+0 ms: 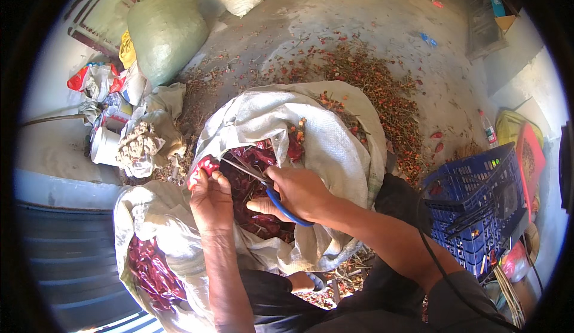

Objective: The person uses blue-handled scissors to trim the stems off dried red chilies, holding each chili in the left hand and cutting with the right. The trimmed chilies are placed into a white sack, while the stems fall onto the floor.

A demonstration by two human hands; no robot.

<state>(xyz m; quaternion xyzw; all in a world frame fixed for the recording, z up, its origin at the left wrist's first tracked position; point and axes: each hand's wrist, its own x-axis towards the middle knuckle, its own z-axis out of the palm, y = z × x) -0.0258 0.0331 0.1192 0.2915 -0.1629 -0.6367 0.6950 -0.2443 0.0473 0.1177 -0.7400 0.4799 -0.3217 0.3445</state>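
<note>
My left hand [212, 203] pinches a dried red chili pepper [207, 167] near the left rim of a white woven sack [323, 153]. In my right hand [293, 194] is a pair of scissors with blue handles [274, 195]. Their blades point left toward the stem end of the chili and look parted; whether they touch the stem I cannot tell. Below both hands, dark red dried chilies [242, 189] lie inside the sack. A second white woven sack [166, 207], at the lower left, holds more glossy red chilies [152, 270].
Cut stems and caps [372, 82] litter the concrete floor beyond the sack. Blue plastic crates [471, 198] stand at the right beside a red dustpan-like piece [530, 167]. A bulging green sack [168, 28], a white bucket [105, 147] and crumpled bags are at the left. A black cable [423, 234] crosses my right arm.
</note>
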